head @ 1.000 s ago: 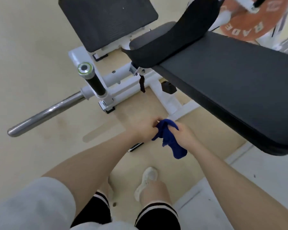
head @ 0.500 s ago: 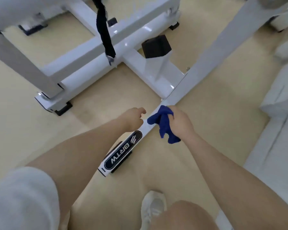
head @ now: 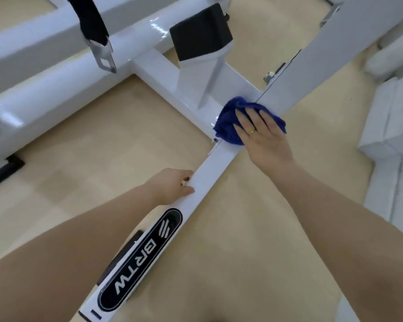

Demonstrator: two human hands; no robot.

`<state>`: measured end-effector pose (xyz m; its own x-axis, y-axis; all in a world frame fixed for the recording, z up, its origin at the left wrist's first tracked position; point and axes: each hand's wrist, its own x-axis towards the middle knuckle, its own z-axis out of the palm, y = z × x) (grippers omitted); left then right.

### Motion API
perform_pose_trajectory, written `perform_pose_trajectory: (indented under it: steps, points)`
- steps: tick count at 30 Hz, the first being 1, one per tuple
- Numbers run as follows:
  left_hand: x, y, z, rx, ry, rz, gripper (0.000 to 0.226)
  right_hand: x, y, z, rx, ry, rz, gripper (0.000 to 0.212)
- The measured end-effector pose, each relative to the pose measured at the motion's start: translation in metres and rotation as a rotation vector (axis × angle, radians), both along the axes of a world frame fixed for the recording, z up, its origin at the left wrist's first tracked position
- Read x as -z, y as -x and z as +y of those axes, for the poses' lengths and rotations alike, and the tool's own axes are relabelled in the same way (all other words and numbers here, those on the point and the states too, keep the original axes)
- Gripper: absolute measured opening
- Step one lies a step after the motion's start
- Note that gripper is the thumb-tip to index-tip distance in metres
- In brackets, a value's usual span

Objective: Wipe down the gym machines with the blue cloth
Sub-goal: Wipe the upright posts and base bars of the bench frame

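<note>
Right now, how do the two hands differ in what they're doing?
The right hand lies flat, fingers spread, pressing the blue cloth onto the white frame; the left hand holds nothing. The right sits at the frame's joint, the left nearer the logo. The right wears a ring; the left shows none. Both touch the same bar.

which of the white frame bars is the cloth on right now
The long white floor bar carrying the black oval BRTW label. The right hand presses the crumpled blue cloth flat where it meets the cross bar; the others are bare.
</note>
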<state>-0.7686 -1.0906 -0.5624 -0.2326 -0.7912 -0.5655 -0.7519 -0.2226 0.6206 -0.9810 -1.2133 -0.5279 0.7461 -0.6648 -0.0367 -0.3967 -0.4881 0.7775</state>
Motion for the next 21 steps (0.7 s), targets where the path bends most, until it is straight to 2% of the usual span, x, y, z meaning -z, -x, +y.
perform_pose_trajectory:
  steps: [2,4,6,8,9,12,15,17,19,21]
  points:
    - [0.003,-0.001,0.005,-0.040,0.019,0.051,0.042,0.015,-0.006,0.008,0.065,-0.114,0.022,0.048]
    - [0.003,-0.004,0.008,-0.069,0.030,0.082,0.042,0.019,-0.010,0.009,0.118,-0.213,0.057,0.059]
    - [0.007,-0.007,0.010,-0.112,0.027,0.133,0.044,-0.001,-0.009,0.007,0.098,-0.173,0.008,0.060]
    - [0.011,-0.009,0.012,-0.175,0.012,0.194,0.044,-0.005,0.008,0.000,-0.011,-0.143,-0.225,0.050]
    - [0.012,-0.010,0.012,-0.197,0.006,0.222,0.043,-0.002,0.015,-0.001,-0.030,-0.128,-0.273,0.046]
    - [0.012,-0.012,0.011,-0.204,0.018,0.266,0.042,0.028,0.005,0.013,0.013,-0.255,-0.300,0.048]
    - [0.011,-0.011,0.010,-0.178,0.019,0.253,0.043,0.050,-0.023,0.024,0.289,-0.461,-0.484,0.048]
    - [0.013,-0.009,0.015,-0.206,-0.023,0.276,0.046,0.051,-0.028,0.034,0.390,-0.604,-0.663,0.052]
    - [0.013,-0.012,0.023,-0.284,-0.130,0.363,0.050,0.055,-0.027,0.066,0.301,-0.682,-0.751,0.046]
    - [0.014,-0.022,0.033,-0.395,-0.203,0.432,0.048,0.058,-0.026,0.097,0.144,-0.802,-0.671,0.048]
